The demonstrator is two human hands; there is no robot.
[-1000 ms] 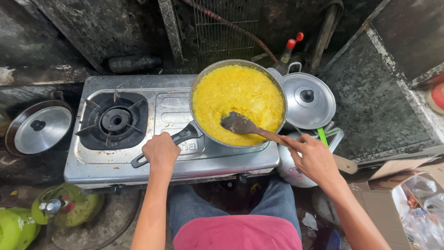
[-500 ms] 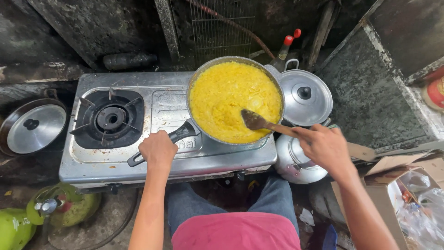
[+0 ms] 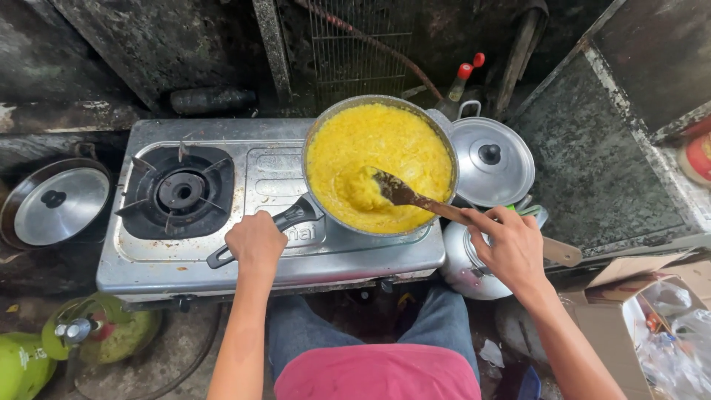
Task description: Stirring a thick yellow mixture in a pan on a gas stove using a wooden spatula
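Observation:
A round pan (image 3: 444,144) full of yellow mash (image 3: 385,148) sits on the right burner of a steel two-burner gas stove (image 3: 274,178). My left hand (image 3: 256,243) grips the pan's black handle (image 3: 292,217) at the stove's front edge. My right hand (image 3: 511,248) holds a wooden spatula (image 3: 415,198) by its shaft, to the right of the pan. The spatula's blade lies in the yellow food near the pan's middle, beside a scraped hollow.
The left burner (image 3: 180,191) is bare. A metal pot with a lid (image 3: 492,161) stands right of the pan, another pot (image 3: 463,263) below it. A lidded pan (image 3: 55,207) sits at far left. Green gas cylinders (image 3: 44,352) lie bottom left, a cardboard box (image 3: 637,296) bottom right.
The spatula blade swept from the pan's lower middle to its right rim and back to the middle, pushing the mash. My left hand kept hold of the handle.

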